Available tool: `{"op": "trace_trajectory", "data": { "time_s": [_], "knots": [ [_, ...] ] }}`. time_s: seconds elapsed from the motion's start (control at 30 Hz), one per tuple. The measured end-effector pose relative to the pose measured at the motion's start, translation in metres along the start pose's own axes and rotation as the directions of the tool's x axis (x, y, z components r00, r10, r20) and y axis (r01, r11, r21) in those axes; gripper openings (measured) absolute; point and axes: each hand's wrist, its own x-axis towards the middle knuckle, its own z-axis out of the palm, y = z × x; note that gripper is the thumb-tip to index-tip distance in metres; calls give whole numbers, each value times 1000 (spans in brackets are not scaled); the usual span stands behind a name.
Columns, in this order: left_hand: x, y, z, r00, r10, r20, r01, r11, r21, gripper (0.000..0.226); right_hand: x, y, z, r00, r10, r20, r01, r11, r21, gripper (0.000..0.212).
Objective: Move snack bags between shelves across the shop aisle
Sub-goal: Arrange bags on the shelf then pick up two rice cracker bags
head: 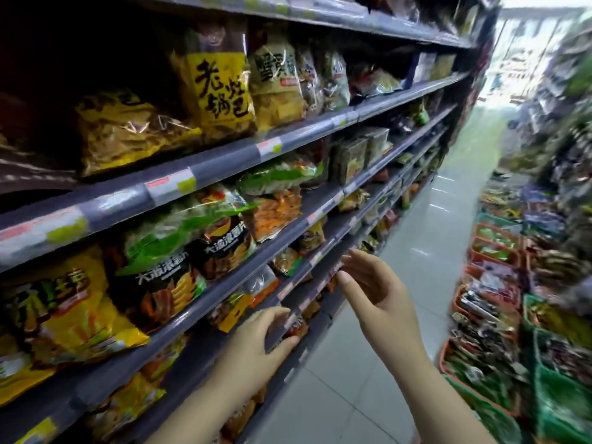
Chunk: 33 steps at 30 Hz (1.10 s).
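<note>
Both hands empty. Left hand [256, 334] sits at the lip of a lower shelf [282, 334], fingers curled loosely apart over the edge rail, nothing pinched. Right hand [368, 283] hangs free just up and right of it, fingers spread, close to the next shelf edge but gripping nothing. Snack bags [221, 315] lie just left of the left hand, tucked behind the rail. Risks, my read: a grab there pulls neighbouring packs off, since the bags overlap and look slick; rail lip could snag a bag. Frame is blurred, so exact contact is unclear.
</note>
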Motion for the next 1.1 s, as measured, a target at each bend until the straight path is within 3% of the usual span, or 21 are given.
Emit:
{"op": "trace_trajectory", "data": {
  "time_s": [0.13,0.33,0.57,0.87,1.1],
  "knots": [
    [81,-1,28,1000,3,24,-2,999,-49,40,68,37,-17,999,17,-30,-18,1000,-18,52],
    [190,-6,49,999,-20,30,23,994,-106,37,167,81,-34,999,21,-34,-27,982,-187,44],
    [271,-10,71,999,-2,32,6,995,-100,37,240,117,-48,998,10,-55,-25,960,-277,43],
    [340,-2,96,995,-96,23,98,993,-60,35,325,153,-76,999,25,-22,-28,990,-135,45],
    [398,34,122,986,-137,-96,137,991,-5,38,407,172,-130,994,-54,92,53,999,14,51]
  ]
}}
